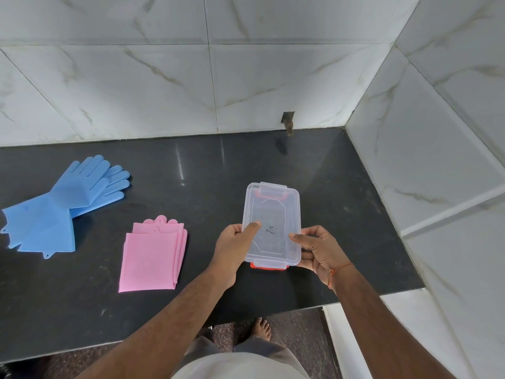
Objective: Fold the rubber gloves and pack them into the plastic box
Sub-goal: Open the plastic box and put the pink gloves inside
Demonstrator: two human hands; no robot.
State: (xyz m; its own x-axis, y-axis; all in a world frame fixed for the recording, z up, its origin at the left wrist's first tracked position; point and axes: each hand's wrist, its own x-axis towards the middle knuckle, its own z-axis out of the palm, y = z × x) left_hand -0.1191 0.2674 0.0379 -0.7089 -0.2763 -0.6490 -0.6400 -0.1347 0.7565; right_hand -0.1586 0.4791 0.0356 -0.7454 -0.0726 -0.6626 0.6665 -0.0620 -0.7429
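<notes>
A clear plastic box (273, 212) with its lid on and red latches sits on the black counter (205, 170), right of centre. My left hand (235, 250) grips its near left edge, thumb lying on the lid. My right hand (318, 250) grips the near right edge, thumb on top. A pair of pink rubber gloves (151, 255) lies folded flat to the left of the box. Farther left, a pair of blue rubber gloves (62, 206) lies unfolded, one on the other, fingers pointing toward the wall.
White marble-tiled walls (246, 77) close the counter at the back and on the right. A small hole with a stub (288, 123) is in the back wall. The counter's front edge runs just below my forearms.
</notes>
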